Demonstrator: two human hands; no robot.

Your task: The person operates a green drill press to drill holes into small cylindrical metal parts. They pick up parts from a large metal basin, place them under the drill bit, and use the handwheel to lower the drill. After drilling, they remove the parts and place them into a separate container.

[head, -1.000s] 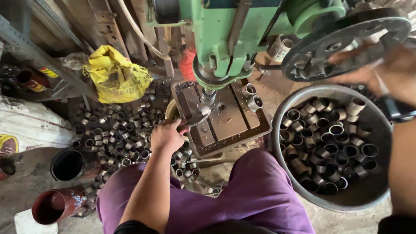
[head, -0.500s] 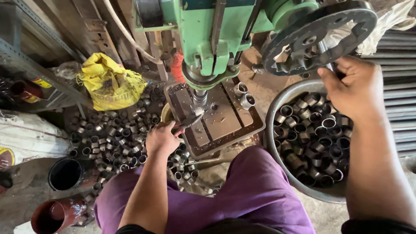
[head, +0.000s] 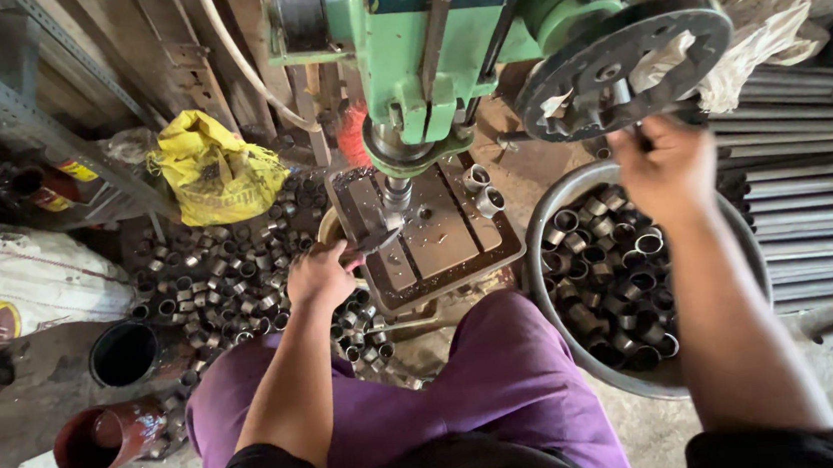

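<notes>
I sit at a green drill press [head: 420,43], purple trousers under me. My left hand [head: 317,273] rests at the left edge of the press's metal table [head: 447,236], fingers closed on a small dark metal holder [head: 377,237] that lies under the spindle [head: 395,194]. My right hand [head: 667,167] is raised and gripped on a handle of the dark round feed wheel [head: 621,50]. Two short metal rings [head: 481,188] stand at the back of the table. Below my right arm is a metal basin [head: 651,389] filled with several rings [head: 611,277].
A heap of rings [head: 209,272] covers the floor left of the press, with a yellow bag [head: 215,171] behind it. A black pot [head: 124,353], a red pipe [head: 103,442] and a white sack [head: 29,278] lie left. Steel rods [head: 815,199] are stacked right.
My right hand has risen from above the basin to the feed wheel's handle and closed on it. My left hand has stayed at the table's edge.
</notes>
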